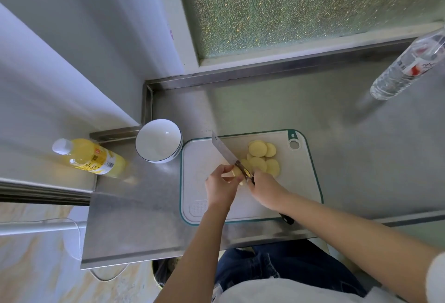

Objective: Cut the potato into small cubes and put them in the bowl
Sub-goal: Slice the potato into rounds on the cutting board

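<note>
A white cutting board (204, 158) with a green rim lies on the steel counter. Several round yellow potato slices (262, 158) lie on its far right part. My left hand (220, 188) pinches a small remaining potato piece (236, 171) near the board's middle. My right hand (266, 188) grips the handle of a cleaver (222, 149), whose blade points away to the upper left and rests against the potato piece. An empty white bowl (157, 140) with a dark rim line stands just left of the board.
A yellow juice bottle (89, 157) stands left of the bowl near the counter's left edge. A clear water bottle (407, 66) stands at the far right. A raised steel lip (265, 69) and frosted window bound the counter's back.
</note>
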